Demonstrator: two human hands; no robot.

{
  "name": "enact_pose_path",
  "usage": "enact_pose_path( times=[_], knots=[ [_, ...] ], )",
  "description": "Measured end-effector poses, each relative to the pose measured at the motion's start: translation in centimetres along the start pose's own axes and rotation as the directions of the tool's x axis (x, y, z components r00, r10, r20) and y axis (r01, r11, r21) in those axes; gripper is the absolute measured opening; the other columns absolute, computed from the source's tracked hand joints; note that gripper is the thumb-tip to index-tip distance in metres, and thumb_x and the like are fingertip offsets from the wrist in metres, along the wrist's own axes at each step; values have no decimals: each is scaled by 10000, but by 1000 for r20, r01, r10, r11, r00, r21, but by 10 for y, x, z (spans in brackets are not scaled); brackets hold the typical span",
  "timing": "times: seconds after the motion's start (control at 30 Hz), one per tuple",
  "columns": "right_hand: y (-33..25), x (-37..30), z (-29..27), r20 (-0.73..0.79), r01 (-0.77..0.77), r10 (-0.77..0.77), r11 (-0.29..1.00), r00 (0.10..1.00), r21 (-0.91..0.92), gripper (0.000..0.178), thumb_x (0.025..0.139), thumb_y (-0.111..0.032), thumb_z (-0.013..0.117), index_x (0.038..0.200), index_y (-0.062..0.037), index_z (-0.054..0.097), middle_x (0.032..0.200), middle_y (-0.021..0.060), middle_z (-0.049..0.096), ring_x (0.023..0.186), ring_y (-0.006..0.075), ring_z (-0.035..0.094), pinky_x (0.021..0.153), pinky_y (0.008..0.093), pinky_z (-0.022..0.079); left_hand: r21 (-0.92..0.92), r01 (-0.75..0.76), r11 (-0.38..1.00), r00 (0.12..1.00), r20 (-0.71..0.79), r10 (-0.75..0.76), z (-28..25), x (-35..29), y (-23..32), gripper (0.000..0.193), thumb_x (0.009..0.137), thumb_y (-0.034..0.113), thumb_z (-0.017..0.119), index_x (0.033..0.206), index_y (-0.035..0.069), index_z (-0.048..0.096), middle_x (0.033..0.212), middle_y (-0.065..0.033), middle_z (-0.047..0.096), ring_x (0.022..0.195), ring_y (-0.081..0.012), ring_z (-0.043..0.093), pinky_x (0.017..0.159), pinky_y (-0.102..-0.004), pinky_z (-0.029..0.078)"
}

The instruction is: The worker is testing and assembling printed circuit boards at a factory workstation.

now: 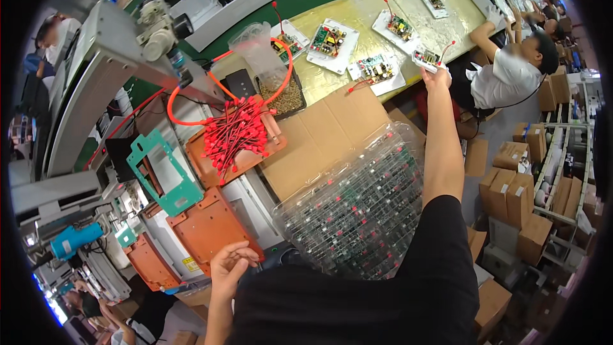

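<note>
The small green circuit board on its white tray [428,58], trailing a red wire, is pinched in the right hand [436,75] at the edge of the yellow-covered desk [357,83]; it seems to be mid-placement, needing a free spot there. Five similar trayed boards lie on the desk nearby. The left hand [231,267] hangs loose, empty, fingers curled, beside an orange fixture plate [207,227].

An electronics assembly workshop is being shown here. Circuit boards on white trays [332,41] are being carried along a long yellow conveyor counter [357,9], and another worker [511,70] is being seen seated beside it. Red-tipped wires [236,134] are being kept heaped on an orange fixture plate [211,227], clear trays of components [357,207] are being stacked, and cardboard boxes [517,198] are being stored alongside.
</note>
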State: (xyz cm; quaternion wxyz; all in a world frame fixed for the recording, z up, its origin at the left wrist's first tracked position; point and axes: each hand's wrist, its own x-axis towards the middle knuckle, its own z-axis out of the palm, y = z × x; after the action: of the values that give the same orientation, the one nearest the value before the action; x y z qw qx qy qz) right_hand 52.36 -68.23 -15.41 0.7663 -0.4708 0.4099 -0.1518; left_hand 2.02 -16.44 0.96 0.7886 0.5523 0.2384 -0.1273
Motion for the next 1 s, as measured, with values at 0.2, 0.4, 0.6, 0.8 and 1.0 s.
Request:
enact_pose_path(
  times=[0.2, 0.4, 0.6, 0.8, 1.0],
  knots=[
    [-40, 27, -17, 264, -149, 122, 985, 957, 85, 761, 964, -568, 463, 1442, -7, 275, 1409, 301, 394, 1244, 478, 485, 907, 631, 524, 21, 147, 989, 986, 73, -149, -1, 0, 3, 375, 913, 60, 627, 1267, -34, 546, 1017, -144, 673, 951, -218, 650, 827, -335, 524],
    [-12, 23, -24, 205, -137, 135, 991, 969, -4, 851, 962, -490, 525, 1469, 70, 132, 1471, 298, 306, 1263, 468, 465, 948, 620, 497, 65, 96, 993, 991, 83, -102, 0, -7, 9, 410, 909, 91, 648, 1283, -37, 541, 1047, -142, 671, 979, -215, 644, 890, -333, 498],
    [-103, 87, -99, 702, -59, 152, 986, 695, -154, 143, 951, -161, 551, 1017, -48, 609, 921, 117, 637, 863, 245, 620, 826, 395, 525, 130, 26, 991, 967, 249, -59, -3, 14, 5, 362, 957, 104, 619, 1289, -27, 555, 1057, -82, 653, 1000, -157, 623, 895, -311, 488],
    [-82, -251, 23, 798, 520, -93, 802, 595, -295, 341, 969, -142, 599, 1255, 39, 567, 951, 45, 617, 850, 99, 571, 763, 245, 492, 364, -96, 926, 993, 95, 66, -9, -6, 15, 226, 907, 77, 655, 1124, 22, 683, 768, -28, 665, 709, -78, 623, 689, -241, 495],
    [44, -524, -49, 744, 381, 624, 645, 238, -662, 221, 959, -186, 595, 974, 14, 686, 807, 64, 688, 686, 115, 631, 630, 254, 513, 497, -114, 861, 978, -98, 186, -63, -49, 12, 164, 906, 54, 631, 1050, 8, 695, 738, -19, 651, 668, -61, 585, 641, -218, 469]
  ],
)
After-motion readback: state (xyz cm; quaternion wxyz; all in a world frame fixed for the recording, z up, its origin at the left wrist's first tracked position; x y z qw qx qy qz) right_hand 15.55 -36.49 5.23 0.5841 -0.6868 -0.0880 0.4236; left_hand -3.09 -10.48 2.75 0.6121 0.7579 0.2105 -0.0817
